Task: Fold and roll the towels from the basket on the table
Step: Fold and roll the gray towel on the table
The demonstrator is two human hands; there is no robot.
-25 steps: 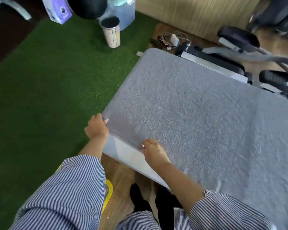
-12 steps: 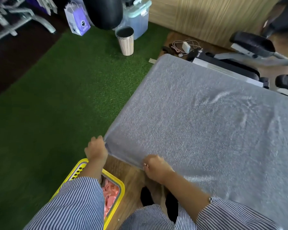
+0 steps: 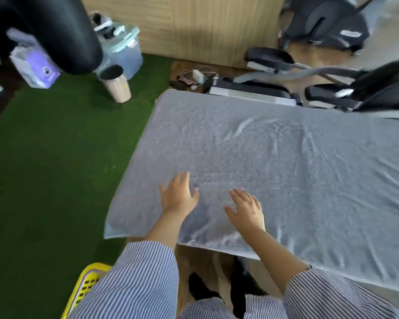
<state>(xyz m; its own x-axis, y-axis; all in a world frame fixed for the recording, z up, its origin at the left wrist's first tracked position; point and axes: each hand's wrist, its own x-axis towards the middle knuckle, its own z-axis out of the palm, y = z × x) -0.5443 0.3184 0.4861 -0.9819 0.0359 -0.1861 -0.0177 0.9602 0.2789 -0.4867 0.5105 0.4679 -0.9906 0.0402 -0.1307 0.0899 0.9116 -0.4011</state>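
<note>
A large grey towel (image 3: 274,157) lies spread flat over the table and covers it almost wholly, with its left end hanging a little over the edge. My left hand (image 3: 179,194) rests palm down on the towel near its front left part, fingers straight and spread. My right hand (image 3: 245,208) lies flat on the towel just to the right of it, fingers spread too. The yellow basket (image 3: 88,282) stands on the floor at my lower left, partly hidden by my striped sleeve.
Green artificial turf (image 3: 51,169) covers the floor to the left. A beige bin (image 3: 115,85), a clear storage box (image 3: 122,51) and a black punching bag (image 3: 55,31) stand at the back left. Exercise machines (image 3: 309,88) crowd behind the table.
Both hands have let go of the towel's front edge and moved forward onto its surface, now lying flat. The towel's edge has dropped over the table's front rim.
</note>
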